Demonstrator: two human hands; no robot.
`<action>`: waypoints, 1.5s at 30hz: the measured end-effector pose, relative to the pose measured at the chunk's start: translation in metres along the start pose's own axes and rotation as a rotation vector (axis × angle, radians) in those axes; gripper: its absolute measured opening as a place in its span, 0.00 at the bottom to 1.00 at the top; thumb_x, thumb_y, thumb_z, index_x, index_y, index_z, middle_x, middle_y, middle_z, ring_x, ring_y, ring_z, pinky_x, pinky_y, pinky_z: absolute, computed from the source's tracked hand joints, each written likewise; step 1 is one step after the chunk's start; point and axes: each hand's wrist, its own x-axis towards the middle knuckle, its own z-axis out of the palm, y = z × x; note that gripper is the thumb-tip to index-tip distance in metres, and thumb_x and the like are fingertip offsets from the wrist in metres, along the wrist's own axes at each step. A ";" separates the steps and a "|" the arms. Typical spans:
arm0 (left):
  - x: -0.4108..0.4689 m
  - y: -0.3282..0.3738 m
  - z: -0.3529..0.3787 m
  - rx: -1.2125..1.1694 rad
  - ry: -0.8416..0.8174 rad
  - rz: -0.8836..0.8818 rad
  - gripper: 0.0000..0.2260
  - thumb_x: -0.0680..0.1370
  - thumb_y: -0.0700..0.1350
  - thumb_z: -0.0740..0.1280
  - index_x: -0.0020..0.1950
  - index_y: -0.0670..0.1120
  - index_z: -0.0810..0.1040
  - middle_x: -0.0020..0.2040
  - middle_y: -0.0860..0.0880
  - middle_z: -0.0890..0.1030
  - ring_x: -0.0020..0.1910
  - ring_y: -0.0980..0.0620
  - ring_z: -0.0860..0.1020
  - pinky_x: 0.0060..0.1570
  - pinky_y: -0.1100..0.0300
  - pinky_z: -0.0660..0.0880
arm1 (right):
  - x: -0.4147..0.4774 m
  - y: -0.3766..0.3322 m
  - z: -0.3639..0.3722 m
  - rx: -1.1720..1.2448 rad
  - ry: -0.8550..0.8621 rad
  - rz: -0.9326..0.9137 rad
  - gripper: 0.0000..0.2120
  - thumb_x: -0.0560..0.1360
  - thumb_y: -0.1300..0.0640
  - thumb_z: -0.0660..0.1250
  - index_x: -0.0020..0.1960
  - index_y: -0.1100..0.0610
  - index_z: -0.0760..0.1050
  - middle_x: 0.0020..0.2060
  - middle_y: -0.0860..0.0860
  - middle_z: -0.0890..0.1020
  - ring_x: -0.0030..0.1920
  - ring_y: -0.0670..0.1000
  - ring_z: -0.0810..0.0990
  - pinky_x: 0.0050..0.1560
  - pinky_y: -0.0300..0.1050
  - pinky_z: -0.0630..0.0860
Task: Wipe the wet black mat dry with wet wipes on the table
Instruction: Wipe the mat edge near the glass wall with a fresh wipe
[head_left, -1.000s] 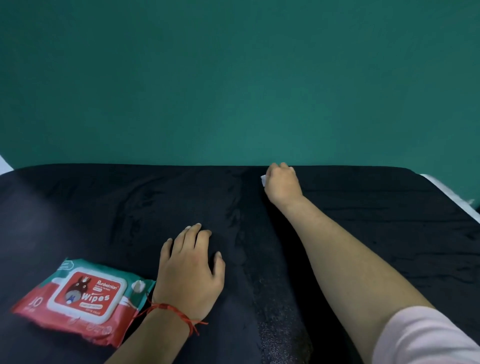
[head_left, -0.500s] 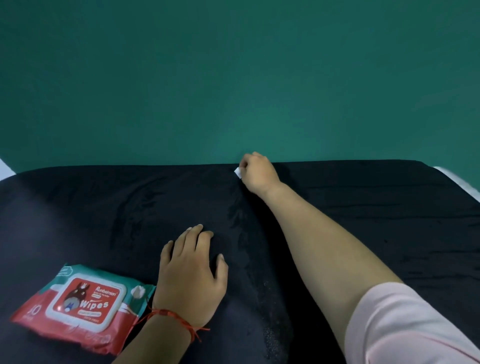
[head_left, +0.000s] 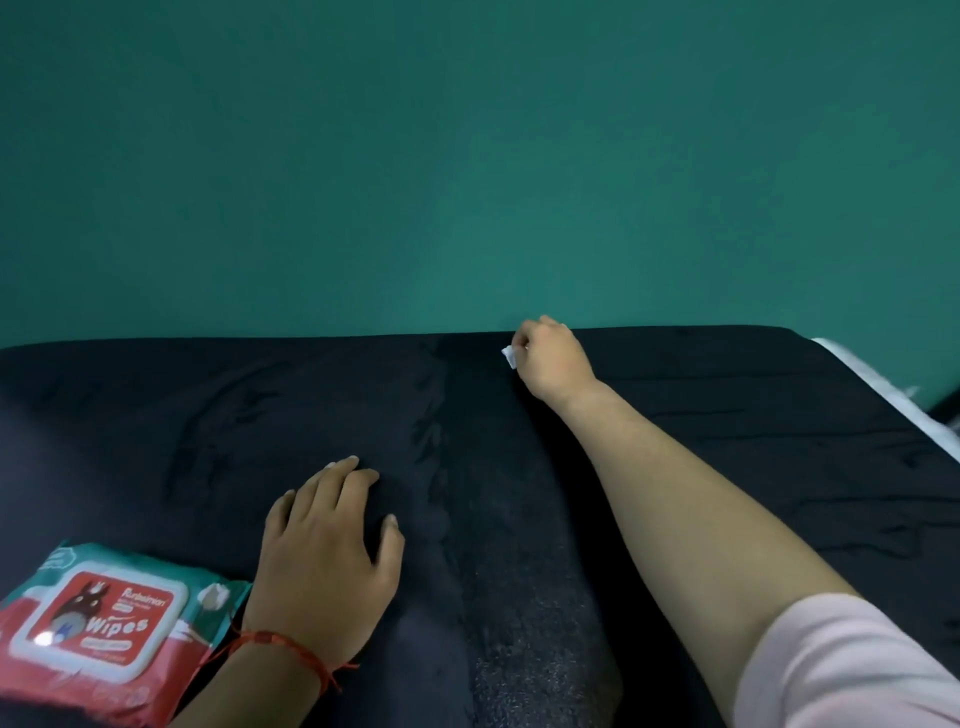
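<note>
at the far edge of the mat (head_left: 727, 415), a wipe (head_left: 510, 357) is drying

at that edge the right hand (head_left: 553, 358) is gripping the white wipe in a closed fist, only a corner showing. the left hand (head_left: 327, 561) is lying flat and open on the black mat, holding nothing. the wipe is looking thin, soft and light, so bunching it in the fist seems best; the mat is looking plushy and may wrinkle under pushing. a pack of wipes (head_left: 98, 623) is lying just beside the left hand. the mat is covering nearly all the table (head_left: 872, 382), and a green wall (head_left: 467, 156) is standing behind.
</note>
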 end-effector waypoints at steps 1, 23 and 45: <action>0.002 0.001 0.000 0.004 -0.001 -0.004 0.24 0.79 0.59 0.56 0.70 0.52 0.76 0.74 0.52 0.75 0.74 0.50 0.72 0.76 0.43 0.66 | 0.005 -0.002 0.001 0.001 0.008 0.005 0.08 0.82 0.55 0.70 0.45 0.56 0.79 0.49 0.53 0.78 0.52 0.57 0.77 0.53 0.52 0.78; 0.004 0.002 -0.003 -0.013 -0.004 -0.010 0.22 0.79 0.60 0.56 0.69 0.54 0.74 0.74 0.53 0.73 0.74 0.50 0.71 0.76 0.42 0.66 | -0.001 0.038 -0.024 0.004 0.037 0.096 0.07 0.82 0.56 0.67 0.49 0.57 0.81 0.54 0.56 0.80 0.56 0.59 0.78 0.57 0.52 0.78; 0.003 0.004 -0.006 -0.022 -0.019 -0.011 0.23 0.79 0.61 0.55 0.69 0.53 0.75 0.74 0.53 0.74 0.73 0.50 0.71 0.76 0.42 0.65 | -0.036 0.061 -0.044 -0.098 0.056 0.100 0.12 0.81 0.51 0.70 0.46 0.60 0.78 0.49 0.56 0.79 0.51 0.60 0.79 0.47 0.49 0.74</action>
